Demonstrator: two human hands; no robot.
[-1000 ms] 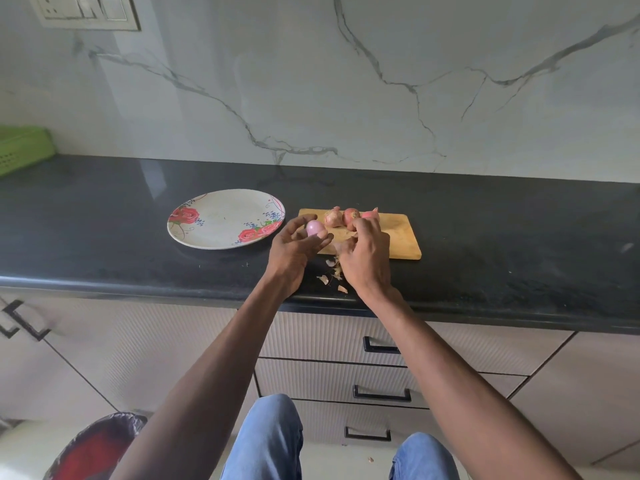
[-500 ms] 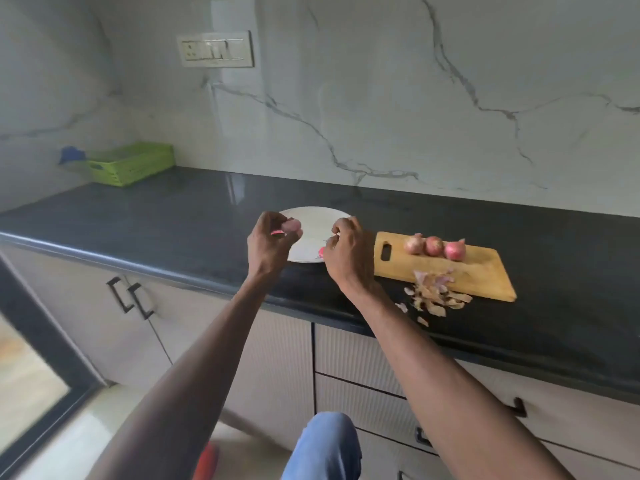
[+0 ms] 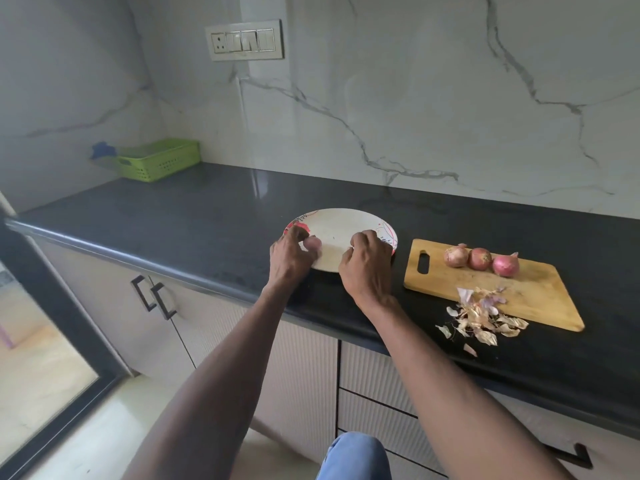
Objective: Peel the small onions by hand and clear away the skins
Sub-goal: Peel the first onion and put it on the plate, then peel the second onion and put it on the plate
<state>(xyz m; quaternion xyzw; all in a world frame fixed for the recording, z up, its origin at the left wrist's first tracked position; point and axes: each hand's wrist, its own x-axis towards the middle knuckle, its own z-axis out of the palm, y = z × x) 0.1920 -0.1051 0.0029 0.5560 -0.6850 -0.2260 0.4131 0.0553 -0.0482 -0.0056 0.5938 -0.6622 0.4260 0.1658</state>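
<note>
Where the view begins at the bottom edge, a knee in blue jeans [image 3: 355,457] shows below two bare forearms that reach up to the desk [image 3: 207,216], a black slab above pale cabinets with dark handles [image 3: 154,299]. At the desk's front edge lies a loose heap of dry skins [image 3: 479,318], partly on the near corner of a wooden board [image 3: 540,296] and partly on the black surface beside it. Both hands sit over the near rim of a white plate [image 3: 341,225] with a red floral edge, which stands just left of the board. On the left hand [image 3: 289,258] the grip is curled, thumb and fingertips pinching a small pale, pinkish onion [image 3: 313,243] over the plate's near left part. On the right hand [image 3: 367,263] the fingers are bent in over the plate's near right rim; whether they hold anything cannot be told, since the back of the hand hides them. Farther back on the board, along its far edge and past the handle slot, three unpeeled onions [image 3: 481,259] sit in a row, touching or nearly so. Well to the left, against the marble wall, stands a green basket [image 3: 159,161] with something blue [image 3: 102,148] behind it, and a switch panel [image 3: 244,39] is set high in the wall.
</note>
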